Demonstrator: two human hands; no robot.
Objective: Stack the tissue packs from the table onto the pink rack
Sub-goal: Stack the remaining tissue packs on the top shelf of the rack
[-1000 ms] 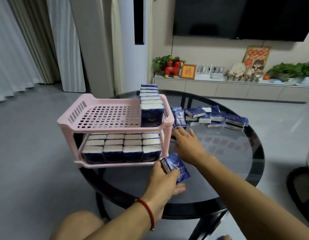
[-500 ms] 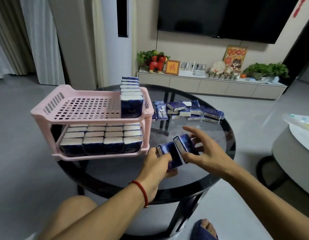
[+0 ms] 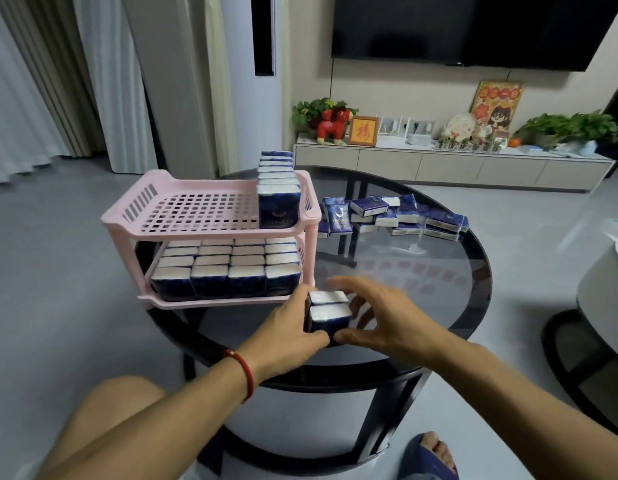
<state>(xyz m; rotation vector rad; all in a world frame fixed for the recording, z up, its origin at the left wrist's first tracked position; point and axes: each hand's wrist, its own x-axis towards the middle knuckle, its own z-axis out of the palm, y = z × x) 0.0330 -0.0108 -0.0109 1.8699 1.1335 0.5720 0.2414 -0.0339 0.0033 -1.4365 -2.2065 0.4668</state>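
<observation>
Your left hand [image 3: 286, 336] and right hand [image 3: 387, 322] clasp two upright tissue packs [image 3: 327, 314] between them above the glass table [image 3: 421, 289], just beside the pink rack [image 3: 210, 216].

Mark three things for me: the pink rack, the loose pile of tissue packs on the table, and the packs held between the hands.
pink rack [image 3: 196, 184]: head view, back rim of the top shelf.
loose pile of tissue packs [image 3: 369, 206]: head view, a pack near its middle.
held packs [image 3: 330, 312]: head view, white top of the nearer pack.

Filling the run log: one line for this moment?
hands: left, right grip two tissue packs | top shelf: one row | pile remains
</observation>
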